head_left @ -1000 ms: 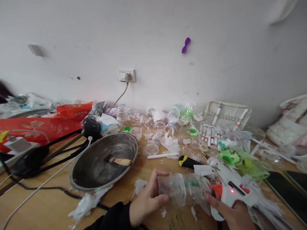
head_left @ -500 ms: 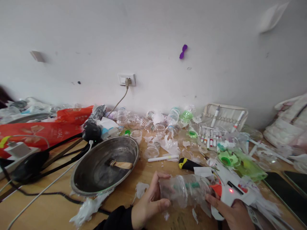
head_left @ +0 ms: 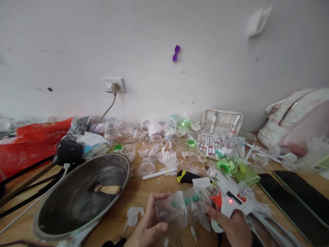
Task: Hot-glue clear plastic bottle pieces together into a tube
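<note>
A clear plastic bottle piece (head_left: 168, 207) lies sideways over the table's front part, with a green strip showing through its wall. My left hand (head_left: 147, 224) is closed round its left end, thumb in front and fingers behind. At the right, my right hand (head_left: 233, 224) is wrapped about a white and orange glue gun (head_left: 232, 199) with a red light lit. Its forward finger reaches the right end of the bottle piece; whether it presses on it I cannot tell. Part of the glue gun's handle is hidden by the hand.
A metal basin (head_left: 113, 164) with a wooden-handled brush (head_left: 109, 189) stands at left. Behind the bottle piece are a black and yellow cutter (head_left: 186, 176), a white marker (head_left: 159, 173) and plastic scraps. Two dark phones (head_left: 285, 206) lie at right; a backpack (head_left: 295, 120) stands behind.
The view has turned to the right, so everything appears further left. Both hands keep their holds on the bottle piece and the glue gun, in nearly the same pose.
</note>
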Tool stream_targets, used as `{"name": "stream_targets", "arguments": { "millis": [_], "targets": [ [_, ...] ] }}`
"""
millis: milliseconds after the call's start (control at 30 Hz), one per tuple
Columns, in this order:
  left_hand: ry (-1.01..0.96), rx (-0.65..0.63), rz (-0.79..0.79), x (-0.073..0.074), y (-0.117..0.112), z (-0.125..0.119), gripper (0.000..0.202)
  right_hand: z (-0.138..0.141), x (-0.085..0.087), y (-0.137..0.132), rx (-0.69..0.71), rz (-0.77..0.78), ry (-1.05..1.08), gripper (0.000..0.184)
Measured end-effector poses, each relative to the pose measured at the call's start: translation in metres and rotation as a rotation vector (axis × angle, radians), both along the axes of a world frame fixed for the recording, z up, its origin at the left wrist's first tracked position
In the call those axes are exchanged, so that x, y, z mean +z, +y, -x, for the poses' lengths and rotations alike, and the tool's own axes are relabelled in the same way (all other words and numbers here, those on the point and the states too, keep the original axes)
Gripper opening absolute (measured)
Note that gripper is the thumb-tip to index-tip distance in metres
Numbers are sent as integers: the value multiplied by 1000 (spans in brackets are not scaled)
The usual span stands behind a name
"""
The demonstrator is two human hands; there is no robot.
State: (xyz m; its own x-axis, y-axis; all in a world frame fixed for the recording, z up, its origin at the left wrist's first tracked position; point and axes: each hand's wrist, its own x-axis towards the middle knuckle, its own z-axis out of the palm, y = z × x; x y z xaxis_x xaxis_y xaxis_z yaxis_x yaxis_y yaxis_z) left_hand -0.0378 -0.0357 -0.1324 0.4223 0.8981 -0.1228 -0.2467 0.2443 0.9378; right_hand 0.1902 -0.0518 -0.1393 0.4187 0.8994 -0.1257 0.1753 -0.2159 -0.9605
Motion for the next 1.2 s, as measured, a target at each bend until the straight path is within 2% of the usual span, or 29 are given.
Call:
{"name": "stream_targets", "arguments": {
  "millis": [200,333,500,800,1000,1200],
  "targets": [
    [55,-15,-53,0,6,-5,52,0,-1,2,3,-12,53,29],
    [112,21,-111,4,6,-3,55,3,-2,0,8,4,74,31],
    [125,-105,-155,5,6,1,68,10,5,-3,-3,26,46,31],
    [135,-100,-149,1,7,2,68,15,9,-4,-33,44,33,29],
    [64,-62,-84,-4,10,2,65,14,7,-4,5,-3,39,28],
    [69,-62,-88,-1,8,0,64,12,4,-3,7,-16,33,28]
  ]
}}
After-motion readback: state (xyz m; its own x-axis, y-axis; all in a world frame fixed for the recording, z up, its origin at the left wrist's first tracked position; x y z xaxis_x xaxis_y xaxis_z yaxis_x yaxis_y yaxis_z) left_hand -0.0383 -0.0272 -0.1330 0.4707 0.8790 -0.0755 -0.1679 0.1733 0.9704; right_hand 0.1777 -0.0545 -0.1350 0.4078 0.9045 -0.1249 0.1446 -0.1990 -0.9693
